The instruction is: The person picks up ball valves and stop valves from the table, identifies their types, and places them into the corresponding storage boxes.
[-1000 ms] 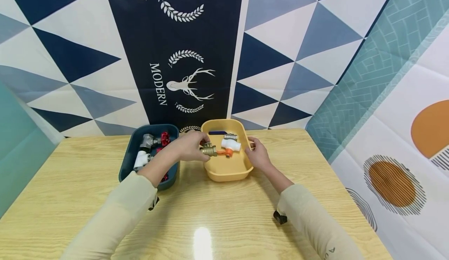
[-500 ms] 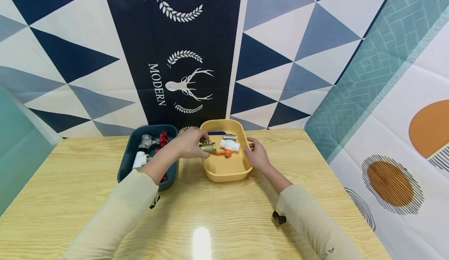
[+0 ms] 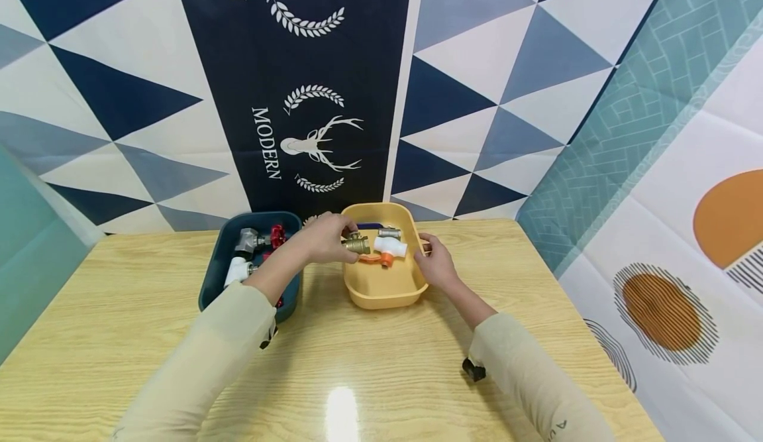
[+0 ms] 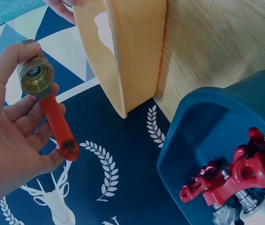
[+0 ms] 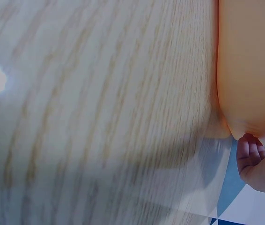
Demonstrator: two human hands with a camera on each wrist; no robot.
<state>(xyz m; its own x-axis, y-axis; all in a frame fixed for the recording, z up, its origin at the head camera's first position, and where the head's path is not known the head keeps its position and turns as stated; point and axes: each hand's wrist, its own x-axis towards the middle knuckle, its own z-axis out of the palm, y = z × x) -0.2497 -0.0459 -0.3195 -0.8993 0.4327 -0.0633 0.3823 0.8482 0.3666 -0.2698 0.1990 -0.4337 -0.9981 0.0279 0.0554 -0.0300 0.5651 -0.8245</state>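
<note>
My left hand [image 3: 326,238] pinches a brass ball valve [image 4: 37,77] between thumb and fingers, over the left side of a yellow plastic tub [image 3: 384,291]. The valve's red lever [image 4: 60,126] points down along the fingertips in the left wrist view. In the tub lie a white plastic valve [image 3: 390,247] with an orange handle and a silver metal valve [image 3: 389,232] beside a blue lever [image 3: 369,226]. My right hand [image 3: 438,264] grips the tub's right rim, thumb at the edge. In the right wrist view its curled fingers [image 5: 249,149] sit against the tub's outer wall.
Left of the yellow tub stands a dark blue tub [image 3: 210,276], partly covered by my left forearm. It contains red-handled metal valves [image 4: 245,173] and white fittings [image 3: 237,271]. Both tubs are near the back edge of the wooden table [image 3: 381,362], close to a patterned wall cloth [image 3: 322,64].
My left hand has shifted slightly up and away with the brass valve, which has also turned a little. My right hand stays at the tub's rim.
</note>
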